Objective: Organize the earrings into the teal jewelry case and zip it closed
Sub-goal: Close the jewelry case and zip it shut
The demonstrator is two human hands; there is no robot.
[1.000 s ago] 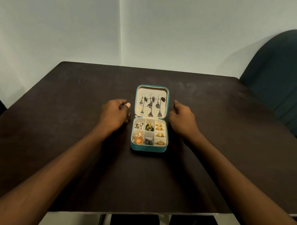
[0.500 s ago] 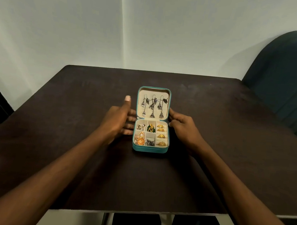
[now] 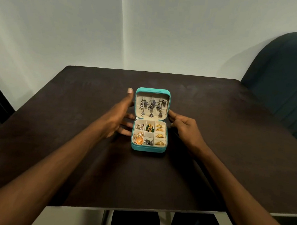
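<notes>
the teal jewelry case [image 3: 148, 147] is sitting open in the middle of the tabletop [image 3: 71, 123], its lid [image 3: 153, 91] standing up at twelve o'clock with silver drop earrings [image 3: 151, 106] hanging inside, gold earrings [image 3: 160, 134] lying in the tray's compartments. my left hand [image 3: 115, 117] is hovering at nine o'clock, fingers spread and touching the case's side. my right hand [image 3: 185, 127] is curling at three o'clock, fingertips at the lid's edge. i'm judging the lid should be folding down evenly, nothing snagging. the zipper pull is staying out of sight, and the small pieces are hard to identify.
</notes>
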